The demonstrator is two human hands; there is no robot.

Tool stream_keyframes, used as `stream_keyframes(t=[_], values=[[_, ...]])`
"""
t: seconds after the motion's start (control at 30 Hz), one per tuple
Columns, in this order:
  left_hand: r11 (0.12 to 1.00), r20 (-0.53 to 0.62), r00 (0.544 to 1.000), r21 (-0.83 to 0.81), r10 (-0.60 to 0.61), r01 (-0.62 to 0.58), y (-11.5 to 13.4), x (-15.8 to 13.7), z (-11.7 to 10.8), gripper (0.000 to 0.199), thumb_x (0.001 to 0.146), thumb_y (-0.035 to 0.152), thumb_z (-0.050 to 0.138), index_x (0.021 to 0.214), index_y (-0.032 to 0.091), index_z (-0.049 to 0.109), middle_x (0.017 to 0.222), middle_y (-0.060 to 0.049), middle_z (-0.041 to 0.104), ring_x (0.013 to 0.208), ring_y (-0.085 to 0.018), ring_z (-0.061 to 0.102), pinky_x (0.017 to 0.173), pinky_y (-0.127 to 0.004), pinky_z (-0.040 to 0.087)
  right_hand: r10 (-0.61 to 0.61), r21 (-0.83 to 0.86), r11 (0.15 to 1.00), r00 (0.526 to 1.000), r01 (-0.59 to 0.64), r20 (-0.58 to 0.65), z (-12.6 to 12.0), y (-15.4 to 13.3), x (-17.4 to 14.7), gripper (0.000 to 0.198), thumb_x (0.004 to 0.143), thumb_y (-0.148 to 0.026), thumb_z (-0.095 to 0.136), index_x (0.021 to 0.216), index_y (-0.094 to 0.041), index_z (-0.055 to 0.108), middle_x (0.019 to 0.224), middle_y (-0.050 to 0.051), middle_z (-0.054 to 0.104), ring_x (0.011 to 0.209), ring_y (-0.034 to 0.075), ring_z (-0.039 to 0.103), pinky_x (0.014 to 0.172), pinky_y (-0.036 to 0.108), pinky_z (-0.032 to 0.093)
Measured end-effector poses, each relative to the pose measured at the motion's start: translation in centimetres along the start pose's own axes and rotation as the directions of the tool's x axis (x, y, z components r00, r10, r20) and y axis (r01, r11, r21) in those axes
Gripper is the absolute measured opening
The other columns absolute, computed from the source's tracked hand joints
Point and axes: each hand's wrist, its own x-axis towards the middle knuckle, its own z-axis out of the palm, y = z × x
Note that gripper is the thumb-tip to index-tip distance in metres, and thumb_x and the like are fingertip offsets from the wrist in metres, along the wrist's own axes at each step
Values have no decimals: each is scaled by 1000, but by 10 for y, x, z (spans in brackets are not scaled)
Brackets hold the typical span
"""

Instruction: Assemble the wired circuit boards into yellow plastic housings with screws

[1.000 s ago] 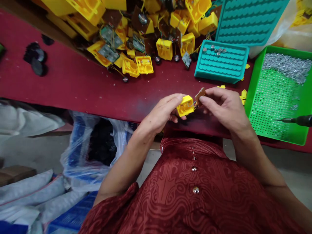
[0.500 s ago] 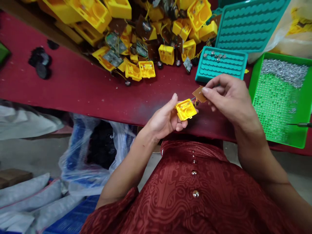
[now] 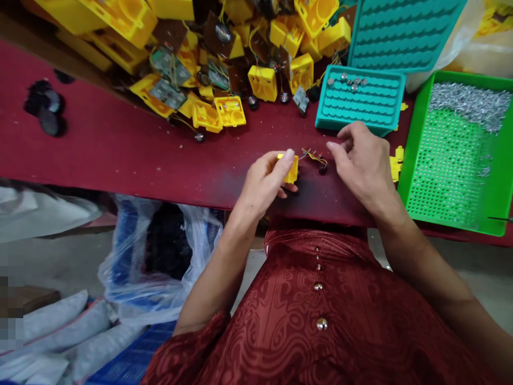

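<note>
My left hand [image 3: 266,179] grips a small yellow plastic case [image 3: 294,171], turned on edge, with the thumb on top. Thin wires [image 3: 315,158] run out of the case to the right, to a small part seen nearly edge-on and a dark round piece [image 3: 323,168]. My right hand [image 3: 364,163] hovers just right of these wires, thumb and fingers apart, touching nothing that I can see. Behind it stands a teal ridged tray [image 3: 360,111] with several small silver discs [image 3: 355,83] on it.
A heap of yellow cases [image 3: 262,84] with wires and boards lies at the back. To the right is a green basket [image 3: 409,200] of small metal pieces [image 3: 473,101]. Yellow plastic bits [image 3: 396,164] lie beside it. Black round parts [image 3: 50,118] sit on the red tabletop [image 3: 132,152].
My right hand has let go of the brown circuit board. My left hand has tipped the yellow case on edge and moved slightly left; the view has shifted a little.
</note>
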Motion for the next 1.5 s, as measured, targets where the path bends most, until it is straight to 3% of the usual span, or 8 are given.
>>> stream_keyframes(t=[0.1, 0.23, 0.43, 0.57, 0.7, 0.93, 1.27, 1.5], values=[[1000, 5, 1000, 15, -1, 0, 3, 4, 1, 43, 102, 58, 65, 104, 15, 70, 89, -4, 74, 55, -9, 67, 44, -17, 42, -129, -1, 992, 990, 129, -57, -4, 8, -21, 6, 98, -25, 66, 97, -19, 64, 93, 7, 70, 81, 19, 62, 81, 35, 49], [1000, 30, 999, 8, -18, 18, 6, 5, 4, 44, 104, 59, 61, 99, 16, 70, 88, -5, 75, 54, -8, 67, 45, -17, 40, -225, -90, 972, 967, 215, -119, 8, 6, -46, 18, 93, -29, 78, 99, -17, 66, 96, 7, 70, 88, 21, 64, 82, 35, 52], [1000, 83, 996, 21, -14, 12, 8, 2, 7, 64, 99, 78, 57, 98, 15, 72, 84, -7, 76, 60, -12, 71, 46, -18, 42, -130, -186, 975, 990, 118, -51, 17, 4, -38, 16, 98, -22, 62, 103, -16, 76, 106, 11, 75, 106, 28, 68, 103, 47, 53], [998, 243, 969, -23, -51, 58, 8, -5, 11, 71, 96, 82, 57, 101, 13, 75, 81, -9, 76, 60, -13, 70, 45, -19, 42, -62, 35, 998, 995, 60, 79, -12, 7, -37, 24, 96, -18, 57, 104, -18, 79, 100, 8, 77, 91, 21, 70, 89, 37, 55], [989, 374, 922, -69, -98, 133, 10, -8, 20, 77, 97, 83, 52, 115, 12, 77, 84, -10, 77, 58, -12, 66, 45, -19, 43, -28, -61, 997, 991, 36, 131, -25, 11, -48, 16, 94, -17, 63, 101, -16, 78, 94, 8, 75, 86, 20, 67, 84, 35, 52], [989, 261, 963, -110, -69, 101, 8, -4, 25, 78, 97, 82, 55, 123, 11, 76, 86, -11, 77, 58, -13, 64, 44, -19, 41, -172, -108, 980, 984, 167, -46, -22, 28, -65, 17, 99, -16, 60, 104, -17, 76, 103, 10, 74, 99, 21, 68, 93, 36, 55], [991, 250, 966, -88, -72, 96, 5, -6, 24, 79, 97, 84, 52, 122, 14, 77, 85, -11, 77, 61, -15, 68, 47, -21, 44, -264, -242, 938, 964, 248, -34, 12, 16, -49, 16, 101, -22, 62, 108, -20, 76, 112, 11, 72, 103, 25, 60, 94, 41, 51], [991, 242, 968, -94, -73, 98, 1, -21, 17, 71, 95, 75, 63, 130, 14, 76, 88, -8, 76, 62, -13, 66, 46, -20, 43, -104, 99, 990, 993, 98, 60, -16, 13, -55, 12, 97, -21, 65, 103, -17, 74, 88, 5, 73, 78, 16, 64, 78, 31, 52]])
